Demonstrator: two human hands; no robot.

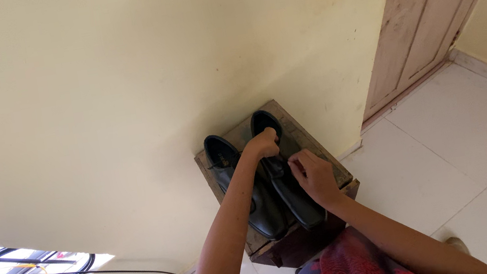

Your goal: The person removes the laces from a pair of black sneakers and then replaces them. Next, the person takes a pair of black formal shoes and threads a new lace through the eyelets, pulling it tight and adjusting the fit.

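I saw the right shoe [286, 182] lying on the stool [326, 163], long axis running near to far, my left hand [263, 143] clenched at its far opening, my right hand [313, 175] pinching its laces

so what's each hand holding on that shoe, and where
Left hand grips the right-side black shoe at its heel opening; right hand pinches at its lace area, though the laces are too small to confirm.

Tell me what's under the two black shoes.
A worn wooden stool by the wall holds both black shoes. Left hand and right hand work on the right-side shoe. The stool top beneath them is hidden.
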